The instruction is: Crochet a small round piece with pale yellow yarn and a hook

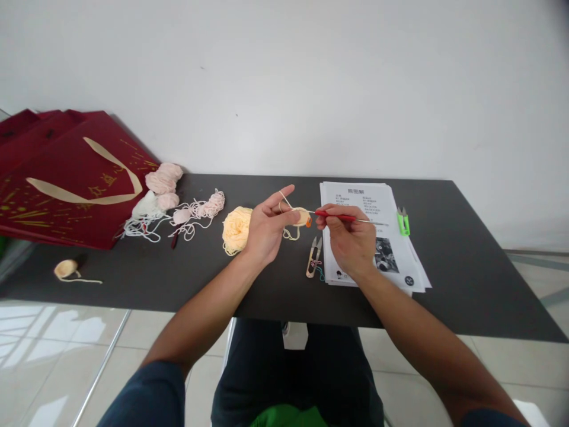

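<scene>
My left hand [269,224] pinches a small cream crochet piece [302,217] between thumb and fingers, its index finger raised with a strand of yarn running over it. An orange marker [308,222] sits at the piece's right edge. In my right hand [353,237] is a crochet hook [340,216] with a red handle, its metal tip pointing left and meeting the piece. Behind my left wrist lies a ball of cream yarn [237,230]. Thread snips [314,257] rest on the table between my forearms.
Printed sheets [409,270] lie under my right hand, with green-handled snips [403,222] on their right edge. Pink yarn [208,206], white yarn [146,206] and dark red bags [66,178] occupy the left. A small cream crocheted cup [66,268] lies near the table's front left edge.
</scene>
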Motion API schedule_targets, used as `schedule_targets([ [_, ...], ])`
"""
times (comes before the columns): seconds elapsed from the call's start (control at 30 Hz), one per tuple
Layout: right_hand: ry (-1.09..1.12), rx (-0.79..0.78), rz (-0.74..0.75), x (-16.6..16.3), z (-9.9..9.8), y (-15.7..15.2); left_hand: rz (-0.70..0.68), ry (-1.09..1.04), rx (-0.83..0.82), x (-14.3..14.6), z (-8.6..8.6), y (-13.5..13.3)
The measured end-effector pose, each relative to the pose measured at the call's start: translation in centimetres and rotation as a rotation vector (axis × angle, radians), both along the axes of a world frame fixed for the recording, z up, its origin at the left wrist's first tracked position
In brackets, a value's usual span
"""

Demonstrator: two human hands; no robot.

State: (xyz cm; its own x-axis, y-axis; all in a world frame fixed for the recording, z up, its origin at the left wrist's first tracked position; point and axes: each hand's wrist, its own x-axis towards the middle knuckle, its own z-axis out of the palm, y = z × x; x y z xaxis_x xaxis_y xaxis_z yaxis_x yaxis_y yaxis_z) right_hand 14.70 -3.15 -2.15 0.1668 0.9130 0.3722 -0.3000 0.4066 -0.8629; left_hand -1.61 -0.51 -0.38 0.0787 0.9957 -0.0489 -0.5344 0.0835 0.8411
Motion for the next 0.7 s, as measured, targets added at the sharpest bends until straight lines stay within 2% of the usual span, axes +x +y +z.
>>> schedule_targets([
  [0.1,-0.074,0.049,-0.043,0.6,0.2,0.1,0.038,0.107,0.035,-0.1,-0.3,0.0],
  [0.27,-0.352,0.244,-0.222,0.6,0.3,-0.6,0.181,0.300,0.133,0.2,-0.6,-0.2],
  [0.33,-0.351,0.259,-0.249,0.4,0.3,-0.7,0.228,0.371,0.200,0.4,-0.6,-0.4],
  [0.47,-0.127,0.084,-0.138,0.5,0.5,-0.4,0.227,0.383,0.278,0.4,-0.8,-0.4],
  [0.7,0.175,-0.143,0.061,1.0,0.9,0.6,0.097,0.207,0.221,0.0,-1.1,0.0],
])
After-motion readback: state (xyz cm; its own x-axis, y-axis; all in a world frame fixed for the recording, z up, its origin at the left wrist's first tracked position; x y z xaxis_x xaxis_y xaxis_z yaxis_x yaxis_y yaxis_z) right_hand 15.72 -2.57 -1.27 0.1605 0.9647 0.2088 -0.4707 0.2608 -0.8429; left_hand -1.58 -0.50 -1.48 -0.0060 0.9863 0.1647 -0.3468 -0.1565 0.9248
